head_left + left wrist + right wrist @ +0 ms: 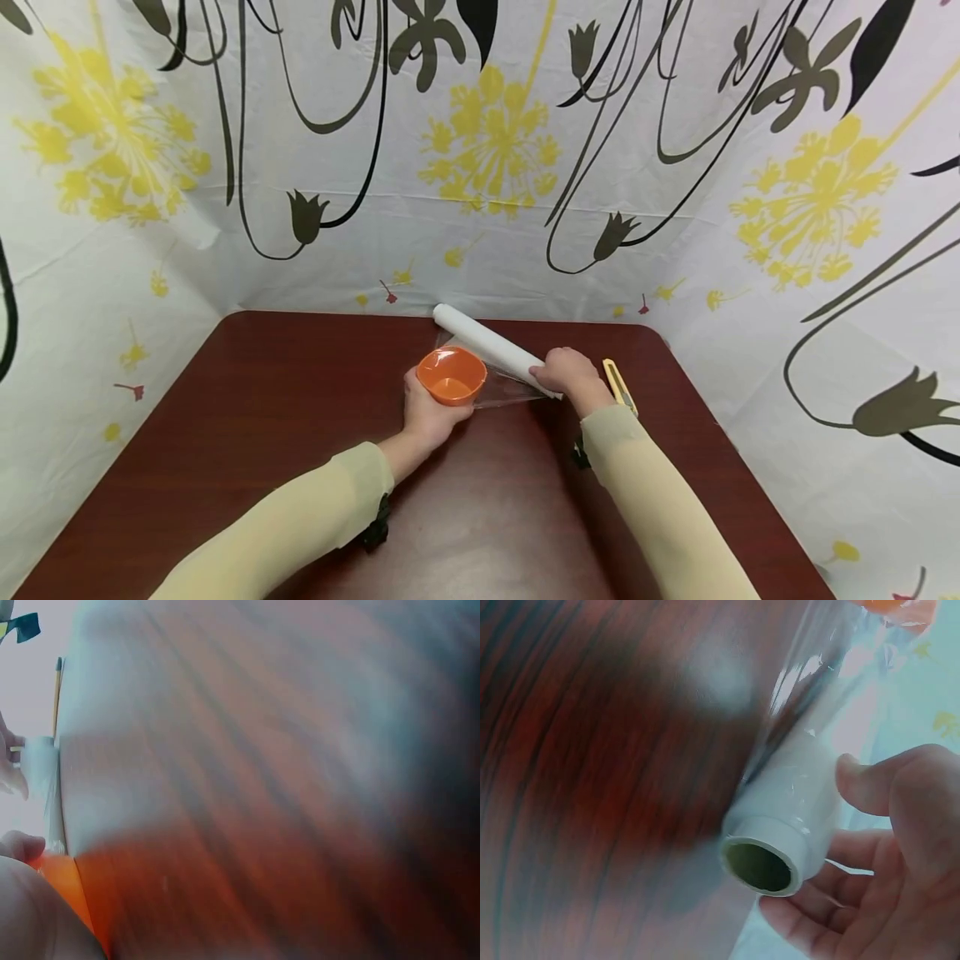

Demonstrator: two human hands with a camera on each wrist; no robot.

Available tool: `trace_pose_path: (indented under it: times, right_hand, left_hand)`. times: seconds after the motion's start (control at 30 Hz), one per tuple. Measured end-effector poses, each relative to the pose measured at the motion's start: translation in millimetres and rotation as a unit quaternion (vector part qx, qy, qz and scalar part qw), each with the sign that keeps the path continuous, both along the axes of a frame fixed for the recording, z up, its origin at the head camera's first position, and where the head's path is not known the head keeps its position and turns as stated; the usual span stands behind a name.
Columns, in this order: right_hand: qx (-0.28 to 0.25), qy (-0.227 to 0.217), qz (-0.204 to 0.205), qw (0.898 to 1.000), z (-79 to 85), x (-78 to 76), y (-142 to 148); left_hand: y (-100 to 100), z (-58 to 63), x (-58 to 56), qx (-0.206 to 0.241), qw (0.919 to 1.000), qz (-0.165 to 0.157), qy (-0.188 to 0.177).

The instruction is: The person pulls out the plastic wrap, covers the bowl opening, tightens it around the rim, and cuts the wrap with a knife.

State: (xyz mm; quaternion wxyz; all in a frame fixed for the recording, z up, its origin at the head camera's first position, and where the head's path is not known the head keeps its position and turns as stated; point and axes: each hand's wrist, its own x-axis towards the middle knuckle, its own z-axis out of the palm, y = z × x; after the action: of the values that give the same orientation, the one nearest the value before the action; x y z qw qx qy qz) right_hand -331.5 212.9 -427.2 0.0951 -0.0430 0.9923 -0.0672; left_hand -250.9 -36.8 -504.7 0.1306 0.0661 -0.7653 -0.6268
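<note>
My left hand (429,418) holds an orange bowl (453,385) by its side, fingers and thumb curled round it. Clear plastic wrap (501,395) runs from the bowl to a long white roll (487,342) lying diagonally at the table's far side. The near end of this roll is in the grip of my right hand (572,373). In the right wrist view the thumb and fingers curl about the roll (791,787), whose hollow core shows at its end. Only a sliver of the bowl (71,889) appears in the left wrist view.
Just right of my right hand lies a yellow utility knife (618,385) on the dark red-brown table (315,375). A white cloth (360,275) with a flower pattern hangs behind the table's far edge and along both sides.
</note>
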Motion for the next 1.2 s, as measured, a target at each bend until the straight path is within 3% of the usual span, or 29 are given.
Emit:
trace_pose_path:
  times: [0.2,0.4,0.6,0.9,1.2]
  right_hand:
    - [0.019,-0.038,0.004,0.999,7.7,8.9,5]
    - [0.028,-0.043,0.021,0.998,9.6,16.3,6]
    - [0.028,-0.055,0.021,0.998,13.2,25.4,5]
    - [-0.044,-0.124,-0.035,0.991,17.2,37.5,-4]
    - [-0.108,-0.174,-0.069,0.976,12.8,43.9,0]
  left_hand:
    - [-15,7.1,-1.5,-0.052,0.9972,-0.05,-0.016]
    - [-34,10.6,-13.7,-0.06,0.9909,-0.115,-0.034]
    - [-48,16.0,-29.8,-0.069,0.9786,-0.189,-0.044]
    - [-70,18.9,-52.6,-0.118,0.9579,-0.256,-0.056]
    - [-76,21.7,-62.9,-0.128,0.9433,-0.3,-0.064]
